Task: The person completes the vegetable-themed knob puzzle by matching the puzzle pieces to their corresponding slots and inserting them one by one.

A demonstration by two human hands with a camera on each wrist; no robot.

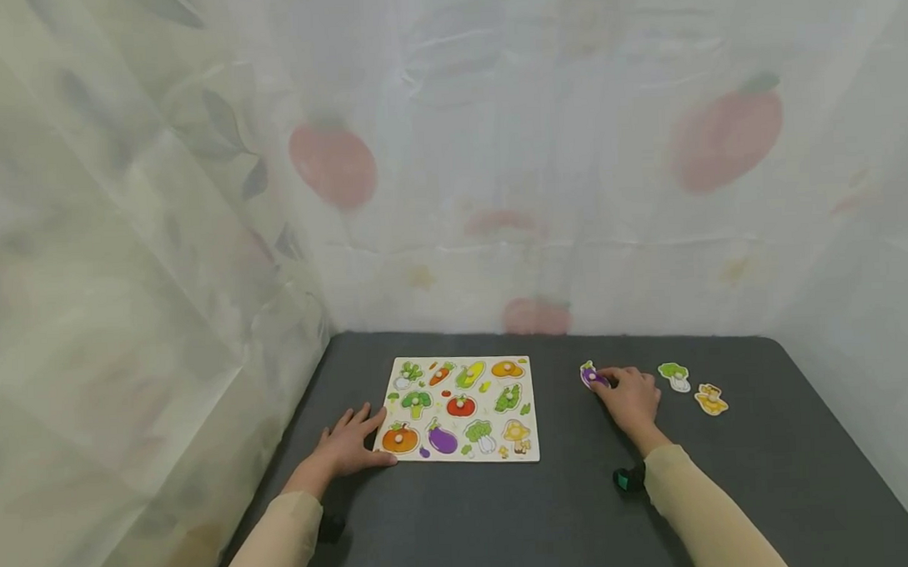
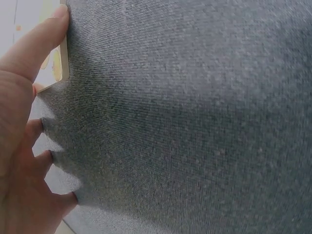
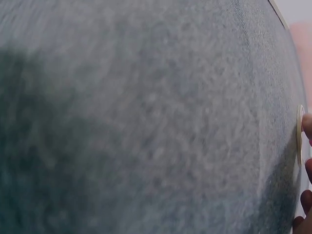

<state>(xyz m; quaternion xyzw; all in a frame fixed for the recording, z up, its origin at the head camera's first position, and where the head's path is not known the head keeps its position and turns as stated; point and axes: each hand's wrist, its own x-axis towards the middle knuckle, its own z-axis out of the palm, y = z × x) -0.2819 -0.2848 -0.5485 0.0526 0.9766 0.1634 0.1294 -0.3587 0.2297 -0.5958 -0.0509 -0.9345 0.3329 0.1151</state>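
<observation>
A wooden puzzle board [image 1: 530,391] with several vegetable pieces set in it lies on the dark grey table [image 1: 507,515]. My left hand [image 1: 350,444] rests flat on the table at the board's near left corner. In the left wrist view its thumb [image 2: 39,39] lies along the board's edge [image 2: 62,63]. To the right of the board, my right hand [image 1: 632,398] has its curled fingertips on a loose purple eggplant piece [image 1: 591,375]. The right wrist view shows that piece edge-on [image 3: 299,136] with a fingertip [image 3: 308,124] against it.
Two more loose pieces lie right of my right hand: a green-and-white one [image 1: 675,376] and a yellow one [image 1: 711,400]. Pale printed curtains [image 1: 496,190] close the table in at the back and both sides. Dark wrist bands [image 1: 628,478] sit on both sleeves.
</observation>
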